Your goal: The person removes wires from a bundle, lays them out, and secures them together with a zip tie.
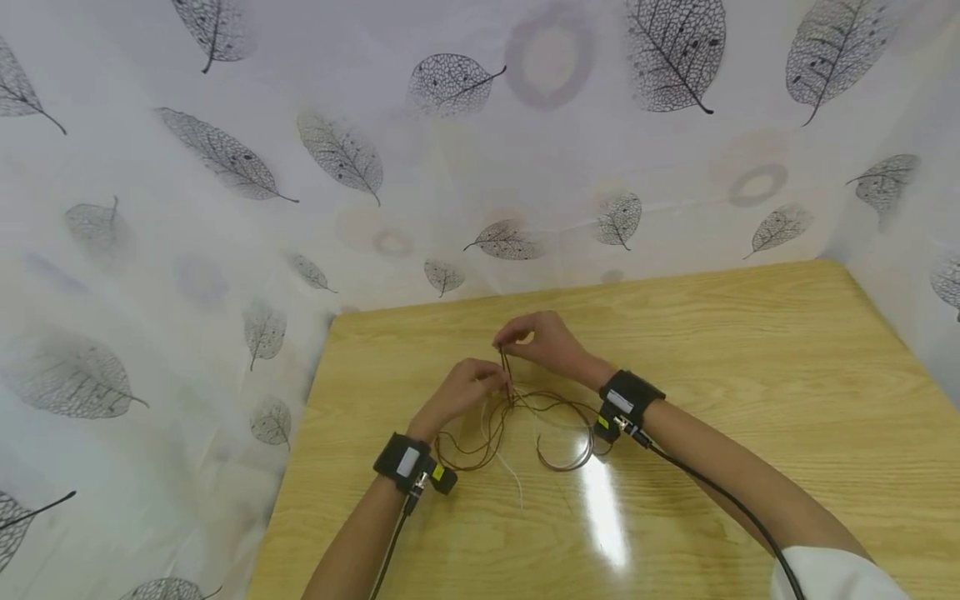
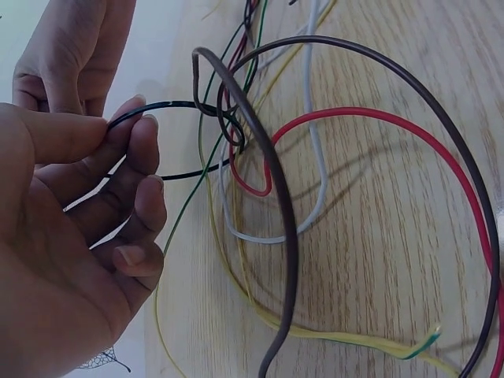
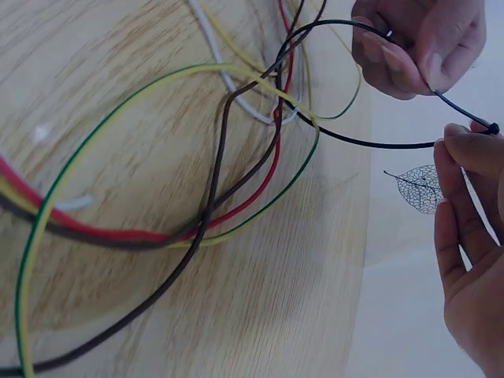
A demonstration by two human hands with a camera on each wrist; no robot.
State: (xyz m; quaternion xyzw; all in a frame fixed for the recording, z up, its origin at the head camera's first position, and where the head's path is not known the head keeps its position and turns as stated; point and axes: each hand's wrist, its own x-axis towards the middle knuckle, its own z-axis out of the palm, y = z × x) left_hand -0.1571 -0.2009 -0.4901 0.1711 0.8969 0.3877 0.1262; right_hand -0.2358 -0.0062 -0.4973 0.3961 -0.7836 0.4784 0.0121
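Note:
Between thumb and index finger, my left hand (image 1: 461, 392) pinches a black wire (image 2: 169, 104). My right hand (image 1: 551, 346), just beyond it, pinches the same wire farther along, where a small dark knot or end (image 3: 492, 128) shows at the fingertips. Held up by both hands, the black wire forms a long narrow loop above the tangle. Below lie loose curls of brown wire (image 2: 282, 197), red wire (image 2: 378, 116), white wire (image 2: 319, 165) and yellow-green wire (image 3: 118, 110). They cross near the base of the black loop, where the tangle hides how they join.
The wires spread over a wood-grain table (image 1: 750, 400). A pale sheet with a leaf print (image 1: 555, 150) hangs behind it and along the sides. Black bands with cameras sit on both wrists, and a black cable (image 1: 735, 500) trails along the right forearm.

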